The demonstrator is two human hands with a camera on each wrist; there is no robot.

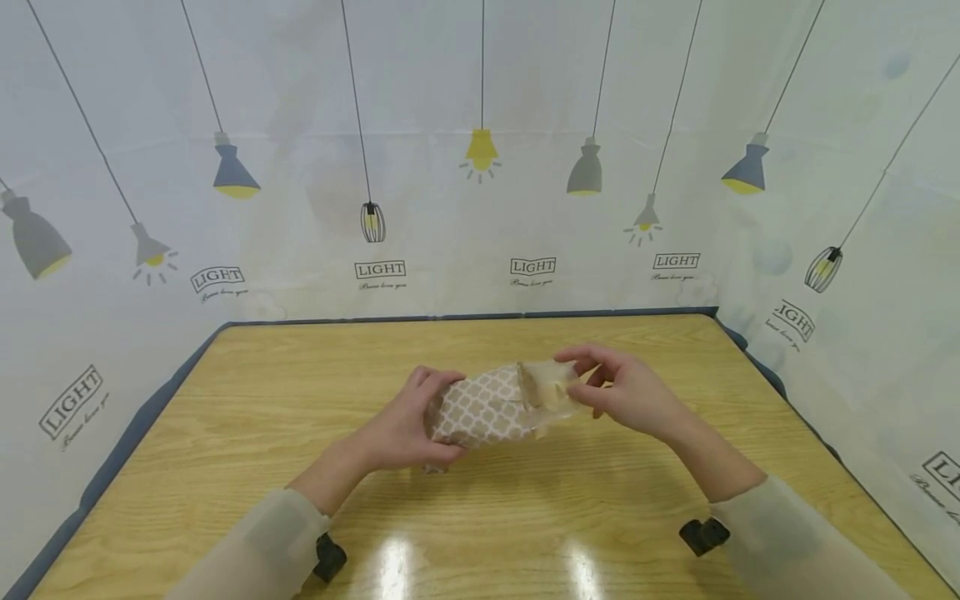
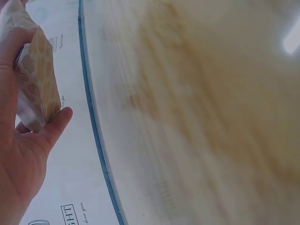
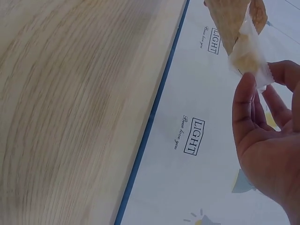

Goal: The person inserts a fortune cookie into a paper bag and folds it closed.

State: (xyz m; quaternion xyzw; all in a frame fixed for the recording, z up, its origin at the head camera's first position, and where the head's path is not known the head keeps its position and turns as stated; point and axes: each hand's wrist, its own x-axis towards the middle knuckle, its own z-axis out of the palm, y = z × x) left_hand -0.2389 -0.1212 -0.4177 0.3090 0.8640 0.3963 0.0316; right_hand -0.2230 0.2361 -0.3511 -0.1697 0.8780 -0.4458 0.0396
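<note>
A wood-grain table (image 1: 510, 517) before a pale backdrop (image 1: 427, 75) of printed lamps (image 1: 482, 148) and boxed LIGHT lettering (image 1: 379, 269).

The bag (image 1: 483, 408) is beige with white lattice, the table (image 1: 300, 375) yellowish wood-grained.

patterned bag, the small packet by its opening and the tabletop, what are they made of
Patterned bag: probably matte paper, from its crisp folds. Small packet: likely thin plastic film, translucent with a serrated edge. Tabletop: wood-grained with a glossy finish, reflecting light; solid wood or laminate, I can't tell.
</note>
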